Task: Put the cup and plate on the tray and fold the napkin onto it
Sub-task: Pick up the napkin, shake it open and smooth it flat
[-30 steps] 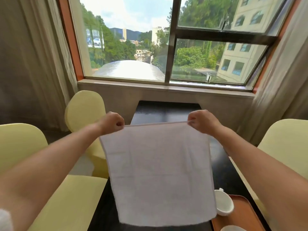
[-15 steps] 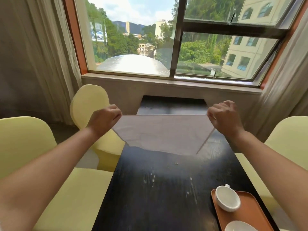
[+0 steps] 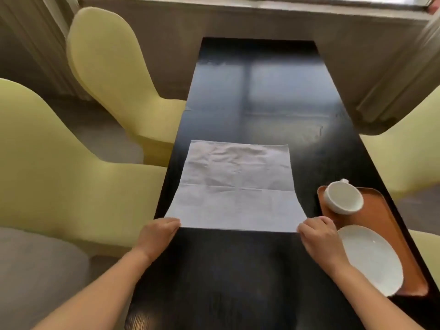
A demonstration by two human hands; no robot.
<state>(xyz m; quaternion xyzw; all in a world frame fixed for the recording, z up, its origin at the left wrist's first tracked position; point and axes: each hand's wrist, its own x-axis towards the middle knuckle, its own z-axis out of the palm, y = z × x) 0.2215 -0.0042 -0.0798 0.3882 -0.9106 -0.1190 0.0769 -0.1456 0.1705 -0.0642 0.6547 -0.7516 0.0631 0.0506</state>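
A white napkin [image 3: 235,186] lies spread flat on the black table [image 3: 238,282], creased across its middle. My left hand [image 3: 158,234] pinches its near left corner and my right hand [image 3: 317,236] pinches its near right corner. To the right, an orange tray [image 3: 385,217] sits along the table's right edge. A white cup [image 3: 344,197] stands on the tray's far end, and a white plate [image 3: 371,258] lies on its near end, just right of my right wrist.
Pale yellow chairs stand on both sides: two on the left [image 3: 112,75] [image 3: 47,167] and one on the right [image 3: 409,148]. A curtain [image 3: 400,75] hangs at the far right. The window sill wall [image 3: 238,17] closes off the table's far end.
The napkin was held up in the air by its top corners, then swung outward; now it lies flat on the table. My view has tilted down from the window to the tabletop.
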